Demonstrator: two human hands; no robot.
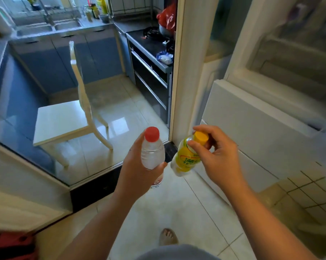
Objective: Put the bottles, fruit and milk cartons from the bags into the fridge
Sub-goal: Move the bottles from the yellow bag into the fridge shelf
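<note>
My left hand [135,169] is shut on a clear water bottle [153,152] with a red cap, held upright at the centre of the view. My right hand [217,154] is shut on a small yellow-labelled bottle [184,159] with a yellow cap, pinched near its neck and tilted. The two bottles hang side by side above the tiled floor. The white fridge [255,117] stands to the right, its upper door [194,53] swung open and blurred shelves showing inside at the top right.
A white chair [64,121] stands behind a glass partition at the left. Beyond it are blue kitchen cabinets [68,59], a sink [51,27] and a black stove [151,42] with a red bag [167,17]. My bare foot [167,236] is on the floor below.
</note>
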